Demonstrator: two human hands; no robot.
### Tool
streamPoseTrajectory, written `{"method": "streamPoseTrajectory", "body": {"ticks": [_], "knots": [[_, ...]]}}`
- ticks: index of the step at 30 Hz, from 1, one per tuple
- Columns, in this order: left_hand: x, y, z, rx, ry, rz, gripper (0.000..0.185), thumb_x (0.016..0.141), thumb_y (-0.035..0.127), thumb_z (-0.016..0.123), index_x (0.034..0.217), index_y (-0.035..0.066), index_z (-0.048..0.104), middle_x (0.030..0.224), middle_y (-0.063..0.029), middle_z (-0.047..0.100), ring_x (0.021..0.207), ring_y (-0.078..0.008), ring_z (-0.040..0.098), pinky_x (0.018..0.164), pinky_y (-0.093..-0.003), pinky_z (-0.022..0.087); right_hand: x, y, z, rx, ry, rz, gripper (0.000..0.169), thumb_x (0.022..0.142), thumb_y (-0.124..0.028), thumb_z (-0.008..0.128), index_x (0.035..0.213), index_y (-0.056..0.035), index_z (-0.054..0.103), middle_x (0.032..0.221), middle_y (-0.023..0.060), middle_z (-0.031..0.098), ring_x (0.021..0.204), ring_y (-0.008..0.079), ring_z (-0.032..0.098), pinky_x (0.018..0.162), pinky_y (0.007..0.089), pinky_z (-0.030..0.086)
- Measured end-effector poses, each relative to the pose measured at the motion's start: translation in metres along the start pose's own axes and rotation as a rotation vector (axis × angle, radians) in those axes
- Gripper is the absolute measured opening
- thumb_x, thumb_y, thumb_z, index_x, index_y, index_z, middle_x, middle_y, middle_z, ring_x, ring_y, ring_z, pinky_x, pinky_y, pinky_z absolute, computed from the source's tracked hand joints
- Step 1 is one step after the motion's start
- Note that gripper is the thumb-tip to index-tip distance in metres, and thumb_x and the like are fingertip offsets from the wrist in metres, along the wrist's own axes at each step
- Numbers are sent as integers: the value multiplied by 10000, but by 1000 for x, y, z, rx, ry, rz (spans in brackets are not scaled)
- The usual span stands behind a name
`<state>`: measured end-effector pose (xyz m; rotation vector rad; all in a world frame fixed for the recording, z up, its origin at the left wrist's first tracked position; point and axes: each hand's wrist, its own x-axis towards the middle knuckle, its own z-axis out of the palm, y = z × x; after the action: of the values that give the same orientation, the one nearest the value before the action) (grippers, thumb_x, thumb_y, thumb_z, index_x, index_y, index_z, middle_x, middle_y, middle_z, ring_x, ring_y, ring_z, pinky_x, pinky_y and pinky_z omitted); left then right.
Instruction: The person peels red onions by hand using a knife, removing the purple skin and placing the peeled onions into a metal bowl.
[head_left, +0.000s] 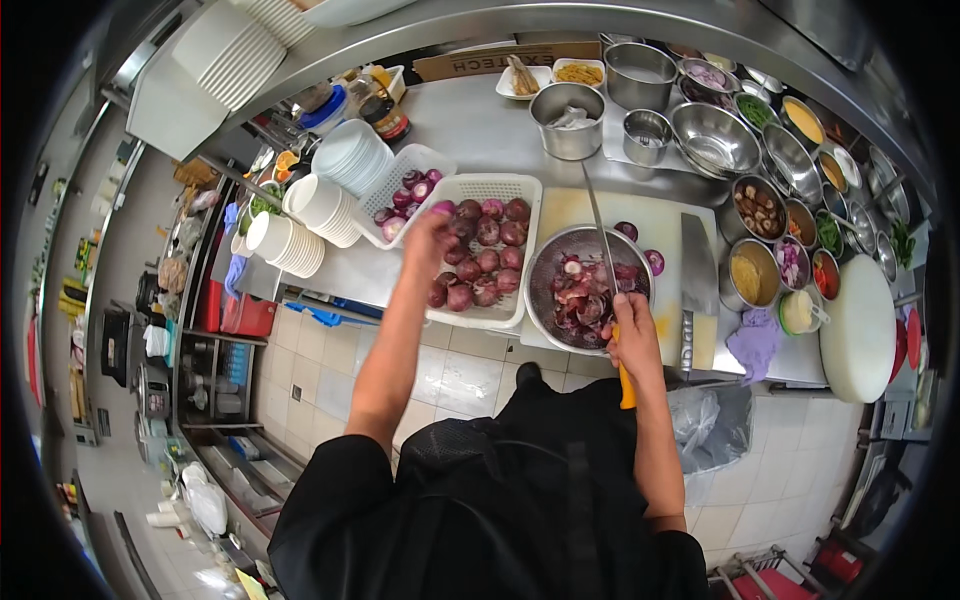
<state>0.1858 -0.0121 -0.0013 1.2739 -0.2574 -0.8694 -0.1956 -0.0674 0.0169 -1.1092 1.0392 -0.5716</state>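
Note:
My right hand (635, 330) grips the yellow handle of a long-bladed knife (601, 232), whose blade points away from me across a perforated steel colander (534, 307). Red onion skins and trimmings (585, 289) fill the colander. Slightly blurred, my left hand (430, 244) is over the near-left side of a white plastic basket (531, 247) of unpeeled red onions (487, 261). At its fingertips is a shiny peeled red onion (443, 207). Beside it, a smaller white basket (429, 159) contains several peeled onions (402, 198).
A cleaver (698, 262) lies on the cutting board (559, 206), near two peeled onions (654, 262). Steel bowls (715, 139) and pots of ingredients crowd the right. White bowls (289, 244) are stacked at left. A steel shelf (465, 34) overhangs the counter's far side.

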Motion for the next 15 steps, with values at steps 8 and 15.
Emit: {"method": "streamPoseTrajectory", "body": {"ticks": [8,15], "knots": [[72,23,-98,-202,356,167,252,849,86,659,1081,8,599,832,-47,589,713,-170,570,594,-322,505,1,1,10,-17,-51,11,318,1015,-420,472,1093,-113,492,664,52,538,392,77,400,343,234,321],[18,-1,-63,775,128,485,385,826,73,682,1198,-11,631,958,-106,696,816,-179,659,751,-302,536,1,-3,7,35,-46,8,326,1010,-422,484,1094,-107,497,654,38,532,398,78,419,333,238,314]]}}
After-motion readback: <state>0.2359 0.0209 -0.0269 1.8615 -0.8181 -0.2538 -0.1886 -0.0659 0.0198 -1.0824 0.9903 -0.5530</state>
